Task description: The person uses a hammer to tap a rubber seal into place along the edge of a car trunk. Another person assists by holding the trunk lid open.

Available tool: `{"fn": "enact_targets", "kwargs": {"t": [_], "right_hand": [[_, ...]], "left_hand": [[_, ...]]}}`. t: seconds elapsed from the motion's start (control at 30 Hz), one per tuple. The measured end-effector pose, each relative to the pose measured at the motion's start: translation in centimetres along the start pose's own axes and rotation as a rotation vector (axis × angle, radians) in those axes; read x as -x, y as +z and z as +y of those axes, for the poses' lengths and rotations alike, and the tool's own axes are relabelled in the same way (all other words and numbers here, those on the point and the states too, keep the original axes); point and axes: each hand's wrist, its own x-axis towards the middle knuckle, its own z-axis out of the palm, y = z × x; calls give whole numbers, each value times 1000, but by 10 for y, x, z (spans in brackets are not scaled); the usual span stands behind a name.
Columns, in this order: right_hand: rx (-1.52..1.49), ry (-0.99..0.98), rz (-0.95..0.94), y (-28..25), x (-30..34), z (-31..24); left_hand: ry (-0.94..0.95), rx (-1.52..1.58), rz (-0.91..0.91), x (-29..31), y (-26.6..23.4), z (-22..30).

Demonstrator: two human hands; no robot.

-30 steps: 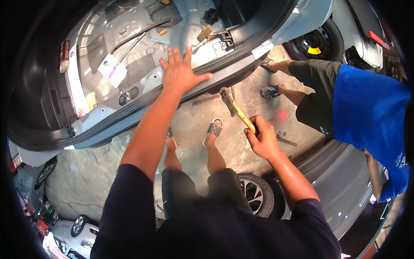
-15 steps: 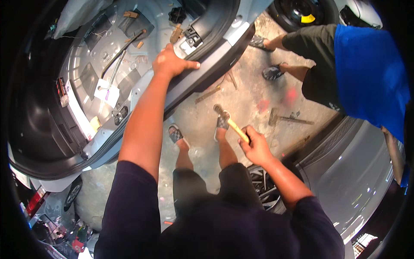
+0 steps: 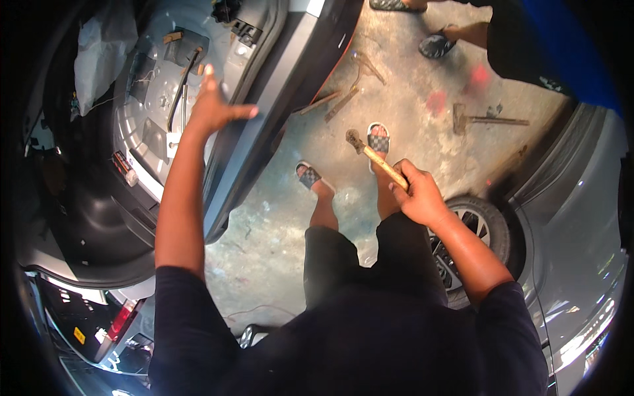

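My right hand (image 3: pixel 422 193) grips the wooden handle of a hammer (image 3: pixel 378 158) whose dark metal head points up and left, above my sandalled feet. My left hand (image 3: pixel 214 111) is stretched out over the inner edge of a car's open boot, thumb and fingers apart with nothing in them. Whether it touches the boot sill (image 3: pixel 264 99) I cannot tell. Beyond that hand, inside the grey boot well, lie a bent dark metal rod (image 3: pixel 177 105) and a small wooden block (image 3: pixel 173 37).
A long-handled hammer (image 3: pixel 492 121) and several other tools lie on the stained concrete floor (image 3: pixel 409 86). A co-worker in blue stands at the upper right. A grey car (image 3: pixel 574 198) with its wheel (image 3: pixel 492 231) is close on my right. Plastic sheeting (image 3: pixel 102 56) hangs at the boot's far left.
My left hand has come off its grip near the boot latch and spread its fingers. My view has turned, so the boot sits farther left. The hammer stays in my right hand.
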Motion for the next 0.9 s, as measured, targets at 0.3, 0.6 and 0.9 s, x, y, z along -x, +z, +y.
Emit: {"fn": "enact_targets", "kwargs": {"t": [0.3,0.6,0.9], "right_hand": [[-21,46,-6,8,22,42],[-148,58,43,27,43,75],[-189,108,111,83,116,111]], "left_hand": [[-201,69,-157,72,4,-66],[-271,-270,-378,105,0,-149],[-277,-214,-449,99,-8,-187]]}}
